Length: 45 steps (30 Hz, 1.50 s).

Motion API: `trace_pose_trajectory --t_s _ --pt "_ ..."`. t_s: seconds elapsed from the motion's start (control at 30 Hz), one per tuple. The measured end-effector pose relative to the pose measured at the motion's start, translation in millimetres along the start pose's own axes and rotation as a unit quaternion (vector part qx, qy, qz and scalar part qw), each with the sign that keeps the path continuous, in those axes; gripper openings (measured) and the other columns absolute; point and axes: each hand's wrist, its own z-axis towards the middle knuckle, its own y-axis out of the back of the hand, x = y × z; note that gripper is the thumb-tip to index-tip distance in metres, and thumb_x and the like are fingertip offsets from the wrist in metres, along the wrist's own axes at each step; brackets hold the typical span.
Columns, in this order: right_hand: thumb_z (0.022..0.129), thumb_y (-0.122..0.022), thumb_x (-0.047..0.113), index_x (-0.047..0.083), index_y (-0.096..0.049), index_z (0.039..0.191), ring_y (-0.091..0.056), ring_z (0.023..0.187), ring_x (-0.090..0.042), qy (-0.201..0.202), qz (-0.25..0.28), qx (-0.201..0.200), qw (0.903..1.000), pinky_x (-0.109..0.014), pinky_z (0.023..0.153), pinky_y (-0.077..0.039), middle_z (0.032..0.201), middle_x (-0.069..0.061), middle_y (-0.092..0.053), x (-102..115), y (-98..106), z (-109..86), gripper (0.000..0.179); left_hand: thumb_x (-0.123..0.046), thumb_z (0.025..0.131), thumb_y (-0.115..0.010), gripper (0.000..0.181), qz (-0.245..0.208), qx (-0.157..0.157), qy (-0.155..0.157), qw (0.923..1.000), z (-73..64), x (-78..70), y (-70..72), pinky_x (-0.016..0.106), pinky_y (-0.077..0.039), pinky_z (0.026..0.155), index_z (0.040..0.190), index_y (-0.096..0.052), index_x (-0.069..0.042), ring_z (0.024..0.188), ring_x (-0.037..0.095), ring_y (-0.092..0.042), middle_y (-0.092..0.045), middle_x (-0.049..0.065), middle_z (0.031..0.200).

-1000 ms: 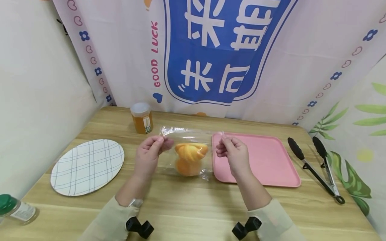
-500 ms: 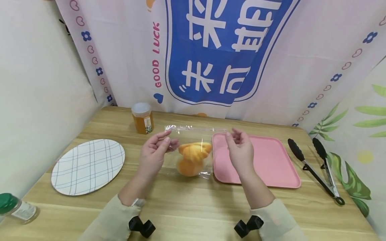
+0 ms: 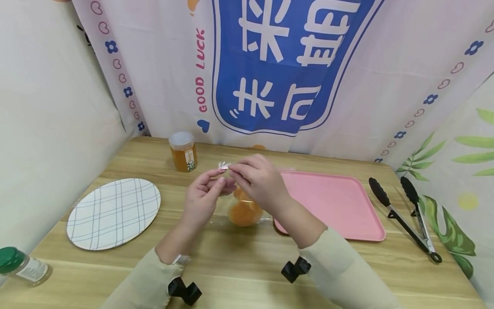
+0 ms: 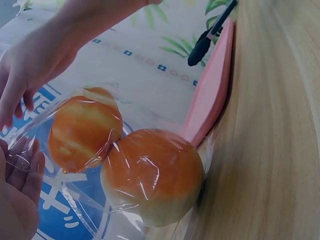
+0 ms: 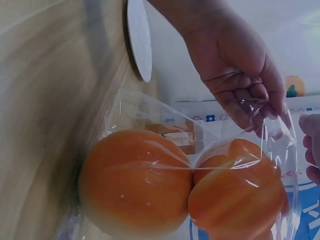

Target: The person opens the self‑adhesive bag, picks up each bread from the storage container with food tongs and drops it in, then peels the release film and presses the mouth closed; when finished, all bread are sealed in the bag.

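Note:
A clear plastic bag (image 4: 80,200) stands on the wooden table with two breads inside. The lower one is a round, orange-brown bun (image 3: 245,213); above it sits a ridged bread roll (image 5: 237,192), mostly hidden by my right hand in the head view. With thumb and fingers, my left hand (image 3: 202,195) pinches the bag's upper left corner. My right hand (image 3: 263,182) reaches across in front of the bag, and its fingertips pinch the top edge at that same corner, right beside the left fingertips.
A pink tray (image 3: 328,206) lies right of the bag, with black-tipped tongs (image 3: 409,231) beyond it. At left lies a checkered oval plate (image 3: 113,214). A jar with amber contents (image 3: 183,152) stands behind; a green-capped bottle (image 3: 24,267) is at front left.
My right hand has left the bag's upper right corner and crossed left to the corner at my left hand. The left hand has shifted slightly right, still at the bag.

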Motion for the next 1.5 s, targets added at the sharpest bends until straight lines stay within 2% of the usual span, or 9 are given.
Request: trace_pose_trajectory --t_s 0.23,0.57,0.63,0.77,0.83,0.93,1.03,1.27,1.5 --pt "0.088 -0.073 0.014 0.008 -0.077 0.098 -0.066 0.089 -0.018 0.051 -0.059 0.026 0.9966 -0.027 0.083 -0.057 0.090 -0.002 -0.073 -2.3 -5.5 11.0 0.012 0.009 0.095 -0.048 0.027 -0.008 0.015 -0.003 0.9999 -0.7 -1.5 -2.7 0.022 -0.061 0.075 0.121 -0.050 0.018 0.077 0.004 -0.073 -0.074 -0.017 0.084" --pt "0.086 -0.074 0.010 0.007 -0.072 0.097 -0.065 0.091 -0.018 0.137 -0.141 0.025 0.9802 -0.024 0.079 -0.057 0.093 -0.002 -0.070 -3.7 -9.2 8.3 0.012 0.007 0.095 -0.051 0.026 0.043 0.000 0.018 0.9989 -2.9 -7.0 -2.1 0.023 -0.061 0.075 0.119 -0.056 0.013 0.077 0.003 -0.071 -0.074 -0.017 0.084" --pt "0.084 -0.075 0.010 0.006 -0.071 0.098 -0.065 0.092 -0.018 0.143 -0.143 0.027 0.9789 -0.023 0.080 -0.056 0.094 -0.002 -0.070 -4.1 -10.1 7.4 0.014 0.007 0.095 -0.050 0.026 0.045 -0.001 0.021 0.9987 -3.4 -7.2 -2.0 0.023 -0.061 0.075 0.119 -0.056 0.013 0.076 0.003 -0.071 -0.076 -0.009 0.086" --pt "0.083 -0.075 0.009 0.006 -0.069 0.098 -0.065 0.093 -0.018 0.144 -0.143 0.027 0.9789 -0.023 0.079 -0.056 0.096 -0.003 -0.070 -4.7 -11.5 6.0 0.016 0.008 0.095 -0.050 0.026 0.054 0.005 0.020 0.9983 -4.0 -6.7 -1.6 0.025 -0.062 0.074 0.119 -0.056 0.013 0.074 0.004 -0.071 -0.074 0.021 0.091" --pt "0.083 -0.073 0.006 0.006 -0.068 0.097 -0.065 0.093 -0.018 0.139 -0.139 0.023 0.9803 -0.024 0.080 -0.056 0.096 -0.003 -0.070 -5.1 -12.2 5.7 0.015 0.008 0.095 -0.050 0.026 0.058 0.011 0.019 0.9981 -4.0 -6.5 -1.4 0.025 -0.062 0.075 0.120 -0.056 0.012 0.075 0.004 -0.071 -0.070 0.031 0.094" --pt "0.086 -0.070 0.005 0.006 -0.067 0.095 -0.065 0.092 -0.019 0.125 -0.128 0.021 0.9836 -0.025 0.081 -0.056 0.094 -0.003 -0.069 -5.5 -13.7 5.9 0.010 0.007 0.095 -0.051 0.027 0.059 0.020 0.015 0.9980 -4.3 -6.1 -1.1 0.024 -0.062 0.075 0.121 -0.056 0.013 0.076 0.004 -0.071 -0.070 0.032 0.095" --pt "0.089 -0.068 0.007 0.006 -0.067 0.093 -0.065 0.091 -0.019 0.098 -0.105 0.023 0.9894 -0.027 0.085 -0.056 0.092 -0.003 -0.069 -5.0 -14.5 6.6 0.004 0.006 0.095 -0.051 0.028 0.049 0.028 0.009 0.9984 -4.6 -5.3 -0.6 0.024 -0.061 0.075 0.122 -0.055 0.014 0.077 0.004 -0.072 -0.073 0.025 0.093" --pt "0.091 -0.064 0.007 0.004 -0.067 0.090 -0.063 0.092 -0.022 -0.003 -0.021 0.030 0.9993 -0.031 0.088 -0.055 0.093 -0.007 -0.068 -1.8 -14.2 9.4 0.004 0.005 0.096 -0.052 0.030 0.025 0.040 0.003 0.9989 -5.5 -3.7 -0.1 0.023 -0.061 0.076 0.125 -0.053 0.016 0.078 0.004 -0.072 -0.075 -0.014 0.088" --pt "0.093 -0.061 0.008 0.004 -0.067 0.092 -0.062 0.096 -0.023 -0.085 0.029 0.043 0.9950 -0.034 0.091 -0.055 0.095 -0.008 -0.067 1.9 -13.6 10.3 0.007 0.006 0.096 -0.050 0.031 0.019 0.042 0.009 0.9989 -5.8 -6.4 -0.9 0.022 -0.061 0.077 0.125 -0.052 0.017 0.078 0.003 -0.072 -0.072 -0.020 0.087"
